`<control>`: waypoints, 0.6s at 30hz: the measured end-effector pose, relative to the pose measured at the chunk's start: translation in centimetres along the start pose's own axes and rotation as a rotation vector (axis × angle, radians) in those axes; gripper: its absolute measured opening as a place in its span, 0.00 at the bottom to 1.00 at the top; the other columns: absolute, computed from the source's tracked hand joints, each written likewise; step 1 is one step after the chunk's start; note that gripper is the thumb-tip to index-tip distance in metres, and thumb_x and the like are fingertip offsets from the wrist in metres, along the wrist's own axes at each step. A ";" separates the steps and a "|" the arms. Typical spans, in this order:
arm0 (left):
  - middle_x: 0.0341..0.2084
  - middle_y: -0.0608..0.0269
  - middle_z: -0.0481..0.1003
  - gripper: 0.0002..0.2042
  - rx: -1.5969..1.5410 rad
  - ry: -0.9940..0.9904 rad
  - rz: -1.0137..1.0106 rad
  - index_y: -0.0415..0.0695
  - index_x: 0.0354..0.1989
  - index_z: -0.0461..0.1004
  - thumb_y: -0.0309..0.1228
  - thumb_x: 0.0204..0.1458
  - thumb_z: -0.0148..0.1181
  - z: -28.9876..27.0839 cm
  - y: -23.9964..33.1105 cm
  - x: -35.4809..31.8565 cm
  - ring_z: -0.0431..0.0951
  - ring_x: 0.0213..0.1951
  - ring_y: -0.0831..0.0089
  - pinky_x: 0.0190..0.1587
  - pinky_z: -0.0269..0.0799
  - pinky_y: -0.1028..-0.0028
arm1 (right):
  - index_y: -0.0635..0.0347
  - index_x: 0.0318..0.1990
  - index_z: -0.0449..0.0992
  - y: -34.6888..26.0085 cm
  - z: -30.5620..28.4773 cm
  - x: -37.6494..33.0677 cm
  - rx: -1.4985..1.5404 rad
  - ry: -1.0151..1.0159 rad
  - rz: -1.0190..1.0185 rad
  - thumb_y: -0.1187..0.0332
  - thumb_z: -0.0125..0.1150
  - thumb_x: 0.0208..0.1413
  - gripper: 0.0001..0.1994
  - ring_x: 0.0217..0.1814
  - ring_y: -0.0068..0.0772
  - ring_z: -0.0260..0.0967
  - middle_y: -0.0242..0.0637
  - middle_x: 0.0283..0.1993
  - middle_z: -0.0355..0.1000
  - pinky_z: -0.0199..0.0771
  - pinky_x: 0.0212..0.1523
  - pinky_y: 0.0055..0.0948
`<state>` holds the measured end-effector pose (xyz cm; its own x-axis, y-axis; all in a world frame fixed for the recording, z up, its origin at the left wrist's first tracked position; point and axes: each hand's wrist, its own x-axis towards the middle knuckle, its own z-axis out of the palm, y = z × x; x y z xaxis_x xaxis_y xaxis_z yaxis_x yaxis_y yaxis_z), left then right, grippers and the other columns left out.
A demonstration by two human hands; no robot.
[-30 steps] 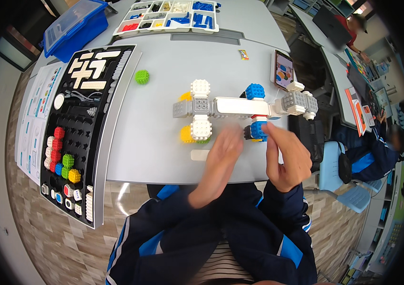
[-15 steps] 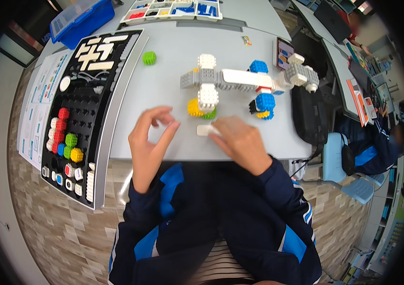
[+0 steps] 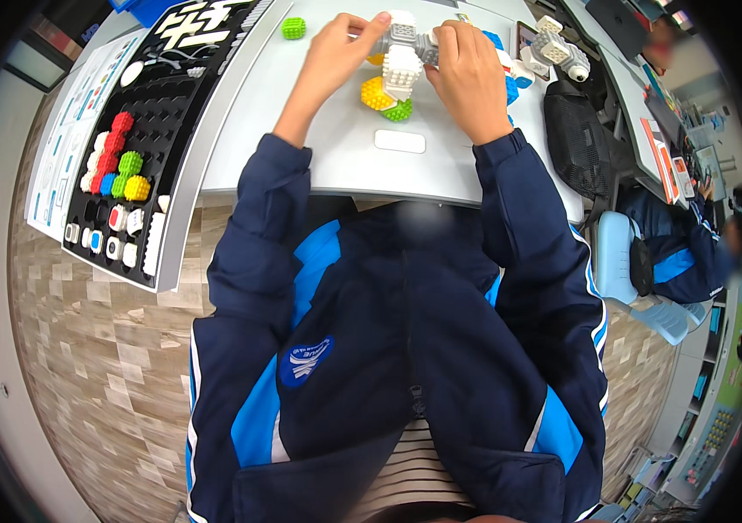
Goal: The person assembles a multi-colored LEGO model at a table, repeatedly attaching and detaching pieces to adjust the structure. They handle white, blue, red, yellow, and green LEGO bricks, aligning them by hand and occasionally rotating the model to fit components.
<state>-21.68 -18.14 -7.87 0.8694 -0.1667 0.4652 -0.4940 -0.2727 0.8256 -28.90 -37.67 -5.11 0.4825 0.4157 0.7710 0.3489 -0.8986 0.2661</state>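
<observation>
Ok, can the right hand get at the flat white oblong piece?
Probably yes: the flat white oblong piece lies uncovered near the right hand, though the fingers seem occupied with the multicoloured studded block model.

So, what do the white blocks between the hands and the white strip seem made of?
White blocks: probably moulded plastic, fairly matte, judging by even colour and regular studs. White strip: perhaps smooth plastic, from its flat, rounded-corner outline, but card isn't ruled out.
</observation>
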 end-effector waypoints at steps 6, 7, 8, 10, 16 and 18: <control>0.30 0.49 0.81 0.41 0.030 -0.019 -0.167 0.33 0.37 0.80 0.69 0.47 0.60 1.6 -0.3 1.0 0.83 0.37 0.63 0.42 0.77 0.70 | 0.60 0.42 0.72 0.2 0.0 -0.1 0.025 0.015 0.000 0.76 0.73 0.35 0.22 0.46 0.44 0.74 0.39 0.44 0.73 0.75 0.44 0.36; 0.30 0.49 0.82 0.40 0.028 -0.023 -0.152 0.33 0.37 0.80 0.69 0.47 0.61 1.6 -0.2 1.0 0.83 0.37 0.62 0.42 0.77 0.69 | 0.60 0.42 0.72 0.1 -0.2 0.0 0.028 -0.011 0.010 0.76 0.73 0.35 0.22 0.45 0.44 0.74 0.39 0.44 0.73 0.75 0.44 0.36; 0.30 0.49 0.82 0.40 0.027 -0.026 -0.134 0.33 0.37 0.80 0.68 0.47 0.61 1.5 0.0 1.0 0.83 0.36 0.62 0.42 0.77 0.69 | 0.60 0.42 0.72 0.1 -0.4 0.0 0.038 -0.020 0.011 0.76 0.73 0.35 0.22 0.45 0.44 0.74 0.38 0.43 0.72 0.75 0.44 0.36; 0.32 0.52 0.81 0.40 0.081 -0.050 -0.106 0.33 0.40 0.80 0.69 0.50 0.58 1.1 0.3 1.1 0.81 0.38 0.66 0.44 0.75 0.71 | 0.59 0.39 0.70 0.0 -0.6 0.3 0.058 0.007 -0.003 0.76 0.70 0.36 0.19 0.44 0.42 0.72 0.37 0.40 0.70 0.73 0.46 0.38; 0.33 0.51 0.81 0.41 0.059 -0.217 -0.123 0.35 0.41 0.80 0.70 0.48 0.58 0.1 0.9 0.6 0.82 0.40 0.64 0.45 0.75 0.70 | 0.59 0.43 0.71 1.0 -2.0 0.5 0.241 -0.121 0.038 0.72 0.75 0.40 0.21 0.48 0.44 0.72 0.39 0.43 0.72 0.75 0.45 0.39; 0.35 0.50 0.81 0.41 0.037 -0.330 -0.155 0.35 0.42 0.80 0.70 0.48 0.58 -0.3 1.3 0.9 0.82 0.41 0.65 0.46 0.76 0.70 | 0.60 0.43 0.72 1.7 -2.2 0.8 0.285 -0.178 0.044 0.70 0.75 0.43 0.20 0.48 0.46 0.73 0.41 0.43 0.73 0.75 0.45 0.40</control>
<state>-21.54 -18.32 -6.28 0.8866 -0.4160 0.2020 -0.3618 -0.3521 0.8632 -29.74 -39.14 -2.77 0.6256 0.4182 0.6586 0.5233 -0.8511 0.0434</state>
